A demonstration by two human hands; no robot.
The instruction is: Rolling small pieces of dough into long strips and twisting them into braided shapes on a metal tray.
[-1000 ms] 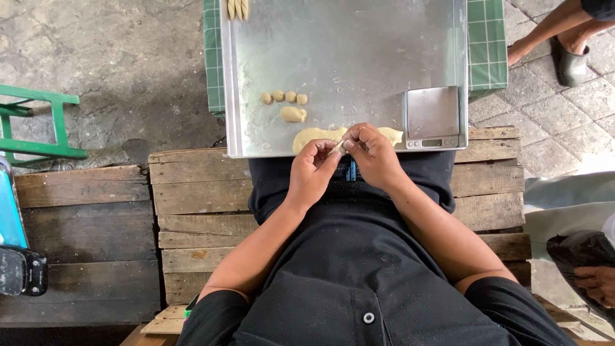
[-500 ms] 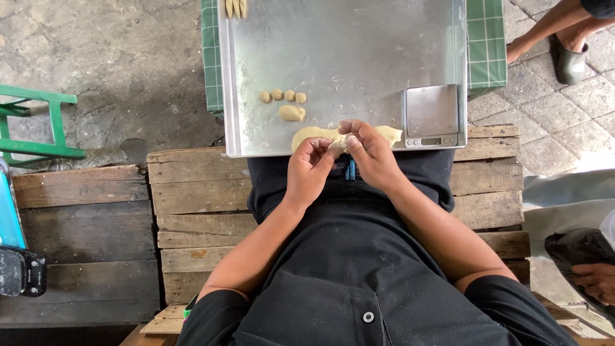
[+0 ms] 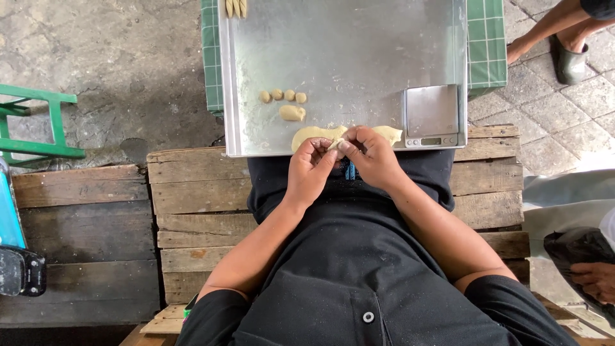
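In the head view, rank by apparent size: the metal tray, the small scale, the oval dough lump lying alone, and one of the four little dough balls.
1. metal tray
2. small scale
3. oval dough lump
4. little dough ball

Soft, even daylight; dull sheen on metal tray (image 3: 359, 51); sharp focus.
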